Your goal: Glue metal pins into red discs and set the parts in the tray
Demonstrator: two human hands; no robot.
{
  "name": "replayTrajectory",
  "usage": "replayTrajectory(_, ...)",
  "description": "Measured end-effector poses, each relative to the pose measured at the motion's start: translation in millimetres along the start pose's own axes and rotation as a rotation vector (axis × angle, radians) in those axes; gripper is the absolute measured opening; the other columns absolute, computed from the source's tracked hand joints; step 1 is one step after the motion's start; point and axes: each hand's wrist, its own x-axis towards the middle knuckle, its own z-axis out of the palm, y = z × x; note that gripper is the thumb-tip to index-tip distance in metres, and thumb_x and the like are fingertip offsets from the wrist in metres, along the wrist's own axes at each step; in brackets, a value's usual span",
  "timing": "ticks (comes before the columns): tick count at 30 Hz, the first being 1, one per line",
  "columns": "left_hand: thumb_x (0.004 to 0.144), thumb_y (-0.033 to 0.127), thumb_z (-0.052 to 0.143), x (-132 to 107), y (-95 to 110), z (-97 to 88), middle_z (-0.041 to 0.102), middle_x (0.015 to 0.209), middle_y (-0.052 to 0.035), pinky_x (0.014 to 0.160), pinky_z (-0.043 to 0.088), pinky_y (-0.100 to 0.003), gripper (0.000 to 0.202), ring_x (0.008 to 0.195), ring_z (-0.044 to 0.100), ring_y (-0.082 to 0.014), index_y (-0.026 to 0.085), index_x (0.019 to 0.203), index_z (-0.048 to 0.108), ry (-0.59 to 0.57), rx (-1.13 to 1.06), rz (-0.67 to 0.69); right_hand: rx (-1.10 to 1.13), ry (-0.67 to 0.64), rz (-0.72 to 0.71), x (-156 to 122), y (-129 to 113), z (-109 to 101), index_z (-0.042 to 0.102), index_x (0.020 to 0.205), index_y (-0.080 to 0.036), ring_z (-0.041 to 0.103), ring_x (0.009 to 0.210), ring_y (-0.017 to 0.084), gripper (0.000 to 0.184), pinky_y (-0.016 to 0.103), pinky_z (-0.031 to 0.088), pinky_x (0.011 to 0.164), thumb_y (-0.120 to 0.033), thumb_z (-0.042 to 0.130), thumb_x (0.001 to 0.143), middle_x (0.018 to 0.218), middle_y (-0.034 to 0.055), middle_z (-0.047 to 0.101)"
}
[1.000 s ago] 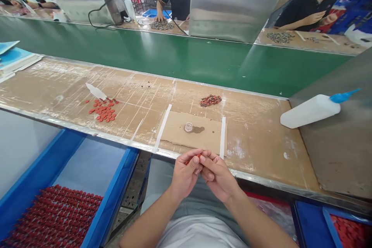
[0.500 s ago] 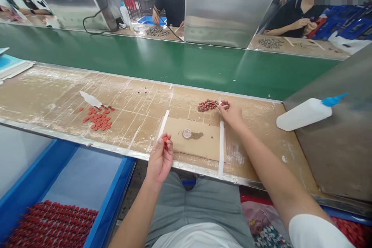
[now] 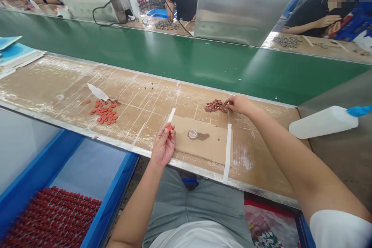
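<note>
Brown cardboard under scuffed clear tape covers the counter, which runs alongside a green conveyor belt; other people work at their own heaps on the far side. The left hand is raised at the near edge of the counter, its grip closed to a narrow pinch, with thumb and fingertips clamped on a small red disc held just left of a taped-down cardboard pad. A small clear cap sits on that pad beside a dark stain. The right hand is stretched out beyond the pad, fingertips drawn close together and touching the right edge of a heap of small red-and-dark parts; whether that grip has hold of one cannot be told. Loose red discs lie scattered well to the left. A white squeeze bottle with a blue nozzle lies on its side at the right. Below the counter, a blue bin holds rows of red pieces.
</note>
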Motion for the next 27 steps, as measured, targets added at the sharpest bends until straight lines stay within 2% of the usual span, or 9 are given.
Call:
replayTrajectory(3, 0.082, 0.010, 0.073, 0.9, -2.8, -0.9, 0.075, 0.096, -0.0057, 0.075, 0.057, -0.010, 0.020, 0.078, 0.070, -0.0051, 0.015, 0.102, 0.074, -0.010, 0.014, 0.015, 0.000, -0.011, -0.002, -4.7, 1.9, -2.1, 0.079, 0.088, -0.022, 0.069, 0.080, 0.024, 0.026, 0.033, 0.049, 0.080, -0.015, 0.063, 0.069, 0.073, 0.0032, 0.075)
replayTrajectory(8, 0.079, 0.012, 0.077, 1.4, -3.8, -4.3, 0.076, 0.097, -0.0050, 0.076, 0.057, -0.010, 0.017, 0.079, 0.071, -0.0056, 0.015, 0.096, 0.075, -0.016, 0.023, 0.031, 0.144, 0.065, 0.053, -18.9, 9.1, -2.4, 0.073, 0.074, -0.020, 0.070, 0.085, 0.026, 0.013, 0.038, 0.051, 0.087, -0.017, 0.067, 0.064, 0.073, 0.0038, 0.074)
replayTrajectory(13, 0.075, 0.011, 0.080, -1.0, -5.2, -6.0, 0.077, 0.100, -0.0060, 0.077, 0.057, -0.010, 0.022, 0.081, 0.072, -0.0063, 0.014, 0.096, 0.075, -0.039, 0.053, 0.041, 0.489, 0.115, 0.130, -39.1, 15.2, 3.1, 0.069, 0.079, -0.019, 0.072, 0.071, 0.022, 0.013, 0.034, 0.059, 0.069, -0.024, 0.071, 0.068, 0.070, 0.0047, 0.074)
replayTrajectory(19, 0.077, 0.010, 0.078, -3.7, -5.6, -6.1, 0.077, 0.098, -0.0048, 0.076, 0.058, -0.011, 0.019, 0.078, 0.072, -0.0056, 0.016, 0.095, 0.076, -0.034, 0.074, 0.027, 0.821, 0.228, 0.161, -67.7, 8.4, 22.0, 0.067, 0.098, -0.019, 0.076, 0.083, 0.022, 0.027, 0.030, 0.063, 0.062, -0.037, 0.068, 0.078, 0.097, 0.0106, 0.077)
replayTrajectory(23, 0.077, 0.009, 0.077, -2.8, -4.2, -6.3, 0.077, 0.097, -0.0046, 0.076, 0.058, -0.010, 0.019, 0.079, 0.071, -0.0056, 0.016, 0.096, 0.075, -0.048, 0.058, 0.009, 0.855, 0.263, 0.165, -84.6, 1.0, 39.3, 0.070, 0.104, -0.020, 0.076, 0.080, 0.022, 0.035, 0.030, 0.062, 0.059, -0.041, 0.070, 0.076, 0.093, 0.0079, 0.078)
replayTrajectory(27, 0.078, 0.009, 0.076, -2.3, -3.5, -5.9, 0.077, 0.098, -0.0046, 0.076, 0.057, -0.010, 0.019, 0.080, 0.071, -0.0056, 0.015, 0.096, 0.075, -0.049, 0.049, 0.000, 0.753, 0.309, 0.144, -97.8, -6.4, 45.8, 0.076, 0.090, -0.022, 0.074, 0.079, 0.022, 0.026, 0.033, 0.062, 0.074, -0.037, 0.078, 0.068, 0.084, 0.0041, 0.077)
